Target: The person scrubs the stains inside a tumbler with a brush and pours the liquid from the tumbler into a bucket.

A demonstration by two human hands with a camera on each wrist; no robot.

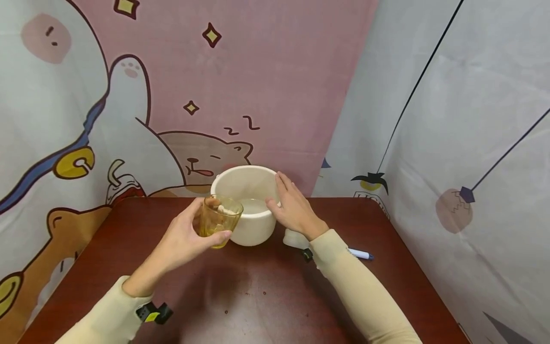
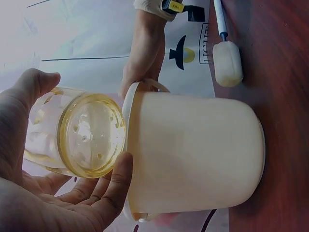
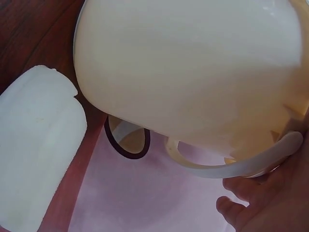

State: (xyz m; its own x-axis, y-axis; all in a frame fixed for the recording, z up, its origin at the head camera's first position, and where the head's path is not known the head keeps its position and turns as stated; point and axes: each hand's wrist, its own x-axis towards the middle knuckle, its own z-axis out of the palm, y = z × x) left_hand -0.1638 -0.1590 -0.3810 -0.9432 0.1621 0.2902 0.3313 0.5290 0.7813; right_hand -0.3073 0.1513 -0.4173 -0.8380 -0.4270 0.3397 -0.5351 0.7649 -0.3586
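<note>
My left hand grips a clear amber drinking glass, thumb on one side and fingers round the other. The glass is held above the table at the near left of a cream plastic bucket. Droplets show on its base in the left wrist view, and a pale shape is visible through its wall in the head view. My right hand rests on the bucket's right rim, its fingers fairly straight and its thumb over the inside. In the right wrist view, fingertips show beside the bucket's handle.
Right of the bucket lies a sponge brush with a white head and a white-and-blue handle, partly behind the right forearm. Small drops dot the dark red-brown table. Cartoon-printed cloth hangs behind and beside it.
</note>
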